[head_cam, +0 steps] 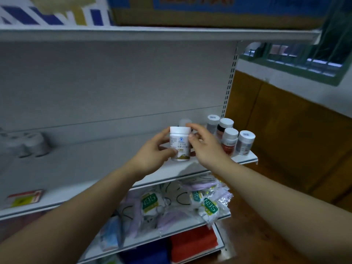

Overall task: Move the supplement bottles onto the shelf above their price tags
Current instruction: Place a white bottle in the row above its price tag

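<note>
A white supplement bottle [179, 142] with a white cap and a green-brown label is held upright just above the white shelf [106, 166]. My left hand [152, 157] grips its left side and my right hand [203, 147] grips its right side near the cap. Several more white-capped bottles [229, 139] stand in a group at the shelf's right end. Another white cap [183, 122] shows behind the held bottle, mostly hidden.
Grey rolls [28, 143] sit at the shelf's left, with a red and yellow box [24, 197] at its front edge. The shelf below holds N95 mask packets [190, 202]; lower down lie blue and red cloths [192, 242]. A cardboard box [209, 10] sits on the top shelf.
</note>
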Tool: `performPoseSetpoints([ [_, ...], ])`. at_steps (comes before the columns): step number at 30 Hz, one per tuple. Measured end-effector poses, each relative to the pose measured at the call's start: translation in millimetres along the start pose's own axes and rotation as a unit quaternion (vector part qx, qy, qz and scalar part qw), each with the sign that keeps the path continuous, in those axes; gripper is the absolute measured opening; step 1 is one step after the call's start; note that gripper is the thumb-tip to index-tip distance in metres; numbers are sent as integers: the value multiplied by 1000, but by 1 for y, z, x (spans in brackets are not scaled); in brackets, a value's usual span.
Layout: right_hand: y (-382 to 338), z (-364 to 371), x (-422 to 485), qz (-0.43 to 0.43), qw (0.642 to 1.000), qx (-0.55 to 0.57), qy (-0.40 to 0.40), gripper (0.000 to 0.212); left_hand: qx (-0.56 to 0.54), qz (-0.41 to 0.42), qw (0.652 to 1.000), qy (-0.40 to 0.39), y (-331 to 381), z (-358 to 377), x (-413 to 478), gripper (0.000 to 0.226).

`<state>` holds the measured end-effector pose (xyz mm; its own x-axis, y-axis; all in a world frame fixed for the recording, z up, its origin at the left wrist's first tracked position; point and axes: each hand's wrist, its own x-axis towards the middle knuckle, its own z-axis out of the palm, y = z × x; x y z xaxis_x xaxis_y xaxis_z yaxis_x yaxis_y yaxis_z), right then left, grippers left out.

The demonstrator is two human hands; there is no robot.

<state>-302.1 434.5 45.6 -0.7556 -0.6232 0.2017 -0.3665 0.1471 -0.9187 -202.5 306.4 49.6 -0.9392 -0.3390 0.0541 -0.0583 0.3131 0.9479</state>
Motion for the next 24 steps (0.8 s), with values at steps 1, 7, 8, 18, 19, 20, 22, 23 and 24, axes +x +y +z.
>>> performPoseSetpoints([
  [1, -16, 7, -7, -15, 1000, 22, -5, 33, -5, 10, 1000, 0, 8, -12, -15, 63],
  [7, -101, 50, -64, -119, 986, 109, -41, 41, -76, 69, 993, 52, 53, -70, -109, 69],
  [8, -112, 54, -73, -132, 983, 122, -48, 44, -85, 88, 991, 55, 60, -75, -122, 68],
  [18, -198, 56, -135, -264, 950, 142, -90, 39, -101, 231, 962, 105, 121, -96, -214, 66],
  [19, -203, 54, -137, -278, 945, 146, -93, 37, -96, 243, 959, 111, 127, -94, -220, 66],
  [20, -207, 50, -140, -291, 940, 151, -94, 36, -91, 253, 956, 115, 132, -92, -224, 66],
  [22, -213, 43, -144, -308, 932, 163, -99, 37, -80, 269, 952, 121, 142, -87, -231, 67],
  [23, -215, 39, -146, -314, 928, 170, -104, 37, -75, 276, 950, 121, 146, -84, -233, 68],
  [24, -216, 35, -148, -320, 924, 176, -109, 37, -70, 283, 949, 120, 149, -81, -235, 69],
])
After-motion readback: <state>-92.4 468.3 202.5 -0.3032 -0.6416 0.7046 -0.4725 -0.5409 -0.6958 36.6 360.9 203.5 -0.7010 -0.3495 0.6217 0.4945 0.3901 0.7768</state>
